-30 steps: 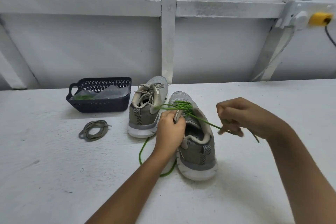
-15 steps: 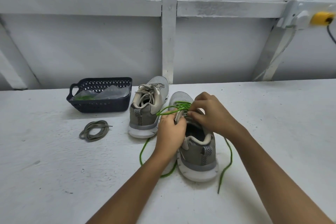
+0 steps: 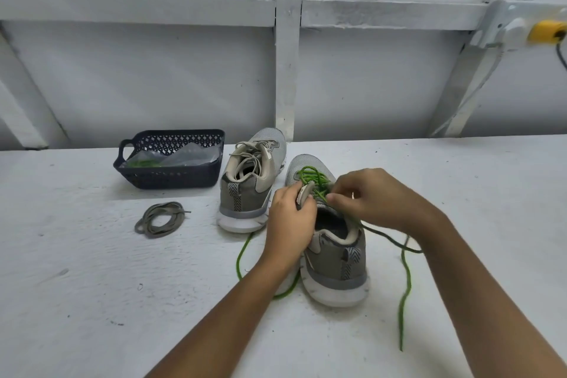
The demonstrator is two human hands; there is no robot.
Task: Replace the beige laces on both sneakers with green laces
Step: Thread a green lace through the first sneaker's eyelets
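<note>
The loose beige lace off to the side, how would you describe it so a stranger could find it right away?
Start at the white table and find the dark blue basket at its back left. Just in front of that basket lies the loose beige lace, wound into a small flat coil. Unlike the green lace, it is dull grey-beige and threaded through no shoe.

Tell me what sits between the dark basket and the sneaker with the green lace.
In the head view, the beige-laced sneaker stands between the basket and the green-laced sneaker.
</note>
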